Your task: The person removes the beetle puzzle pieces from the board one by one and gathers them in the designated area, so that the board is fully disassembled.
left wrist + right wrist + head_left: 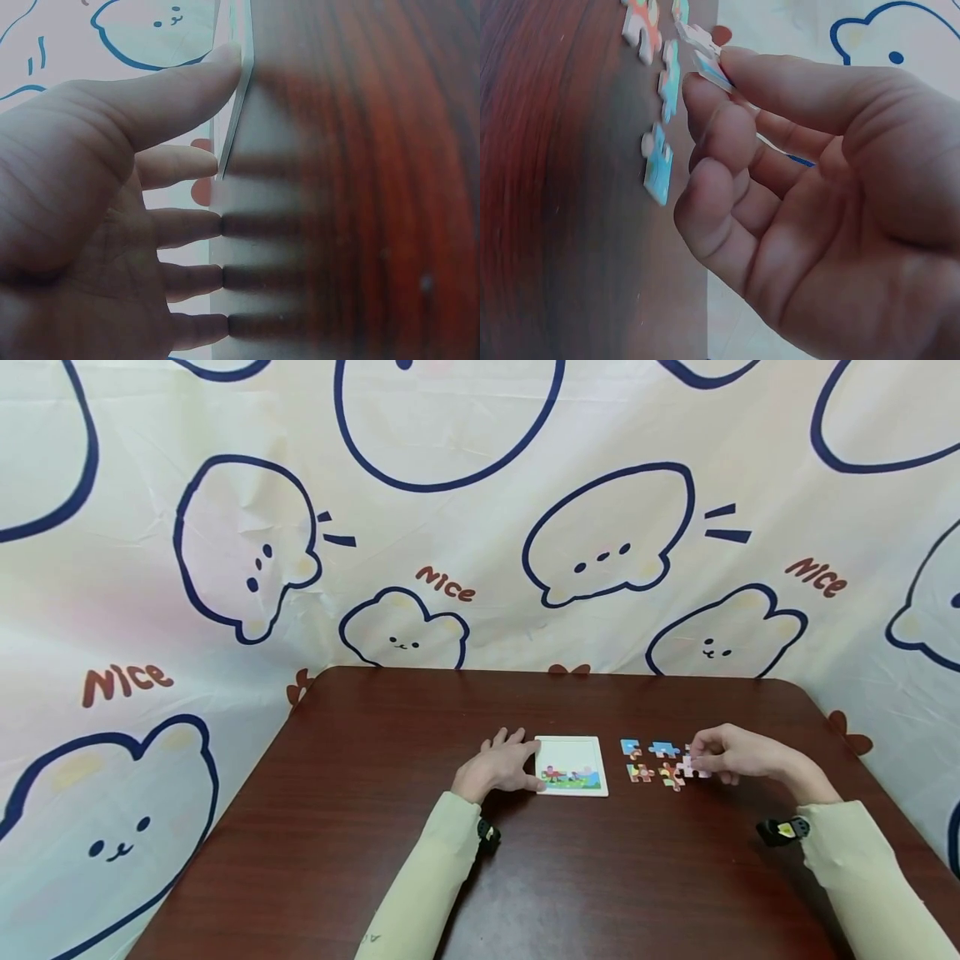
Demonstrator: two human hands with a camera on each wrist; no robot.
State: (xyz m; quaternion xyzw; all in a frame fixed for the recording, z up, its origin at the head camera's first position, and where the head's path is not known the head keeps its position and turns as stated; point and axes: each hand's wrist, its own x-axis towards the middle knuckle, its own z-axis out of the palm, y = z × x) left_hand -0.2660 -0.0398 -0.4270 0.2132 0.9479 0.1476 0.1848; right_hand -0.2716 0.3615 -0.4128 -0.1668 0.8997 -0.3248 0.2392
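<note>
A white puzzle tray (pixel 572 767) lies on the table, with a strip of colourful picture pieces (pixel 572 778) along its near side. My left hand (pixel 498 766) rests at the tray's left edge, its thumb touching the frame and its fingers spread straight, fingertips down on the table. To the right of the tray, my right hand (pixel 738 753) pinches a puzzle piece (pixel 711 71) between thumb and index finger, raised at a tilt; the fingers cover part of it. Loose pieces lie beside that hand, among them a blue one (pixel 663 749) and a pale pink one (pixel 692 767).
More loose pieces, a blue-and-yellow one (pixel 631 747) and a multicoloured one (pixel 640 772), lie between the tray and the right hand. The dark brown table (pixel 600 877) reaches back to a cloth backdrop (pixel 495 518) printed with cartoon bears.
</note>
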